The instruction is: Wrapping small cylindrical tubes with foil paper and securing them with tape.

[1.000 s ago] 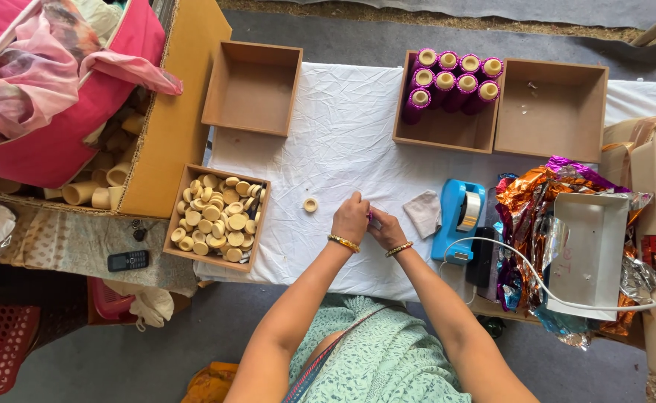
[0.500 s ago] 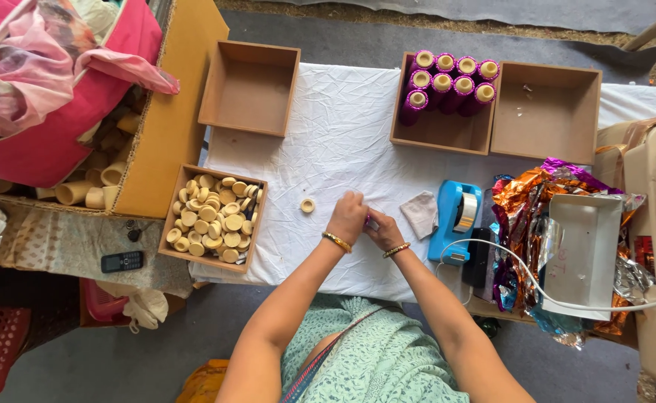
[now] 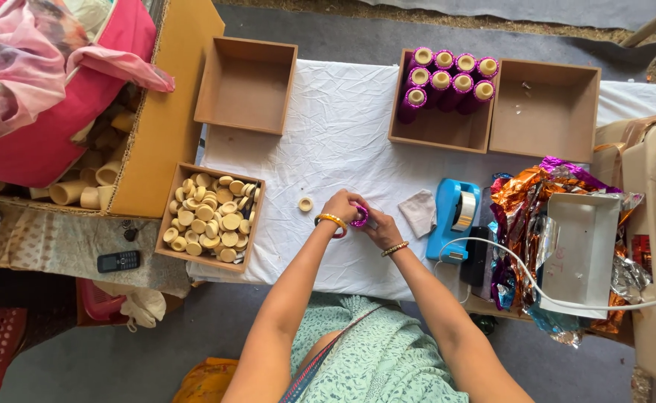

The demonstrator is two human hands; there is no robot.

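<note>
Small magenta foil-wrapped piece (image 3: 359,217) near worktop's front edge, pinched between both grips: left hand (image 3: 340,208) closed over it, right hand (image 3: 378,227) closed just beside; long axis hidden.

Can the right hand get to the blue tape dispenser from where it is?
Probably yes. The right hand sits just left of the blue tape dispenser, with only a small grey cloth lying flat between them. But both hands are wrapped around a small magenta foil piece, so it isn't free.
</note>
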